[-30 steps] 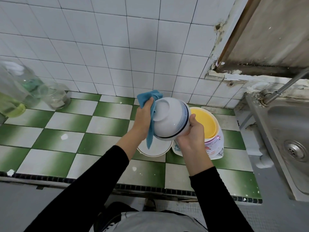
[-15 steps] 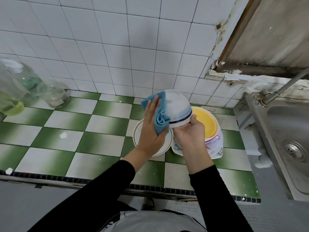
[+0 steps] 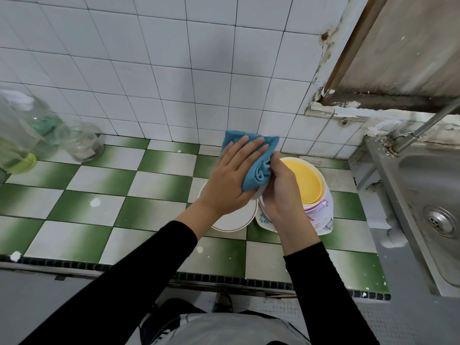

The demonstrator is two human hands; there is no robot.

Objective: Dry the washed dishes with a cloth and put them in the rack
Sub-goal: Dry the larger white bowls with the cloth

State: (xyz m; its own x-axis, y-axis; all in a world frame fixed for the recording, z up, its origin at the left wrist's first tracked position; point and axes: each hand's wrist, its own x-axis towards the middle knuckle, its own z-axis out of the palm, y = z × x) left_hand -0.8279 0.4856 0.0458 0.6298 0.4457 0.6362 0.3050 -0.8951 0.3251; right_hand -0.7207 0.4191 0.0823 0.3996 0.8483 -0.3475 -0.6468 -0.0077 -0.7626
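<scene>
**Sam:** Where is the bowl? I can hardly see it.

**Me:** It is up in the air above the counter (image 3: pixel 154 175), tucked between my two hands. The blue cloth (image 3: pixel 258 168) covers nearly all of it. Only a thin white bit of the bowl (image 3: pixel 259 192) peeks out under the cloth.

**Sam:** What are your hands doing?

**Me:** They are close together. My left hand (image 3: pixel 234 178) lies flat on the cloth, fingers straight, and presses it on the bowl. My right hand (image 3: pixel 281 192) is curled round the bowl from the other side and holds it.

**Sam:** So you are drying it?

**Me:** Yes, I think I am in the middle of the wipe.

**Sam:** How do you do it well?

**Me:** I should hold tight with the right hand, because a wet bowl can slip. I should turn the bowl a little at a time and rub the cloth all the way round, inside too. A soft push is enough.

**Sam:** What is under your hands?

**Me:** A white dish (image 3: pixel 236 220) and a stack with a yellow dish (image 3: pixel 303 180) on top. A dropped bowl could break them.

**Sam:** And the rack?

**Me:** I cannot see one here.
</scene>
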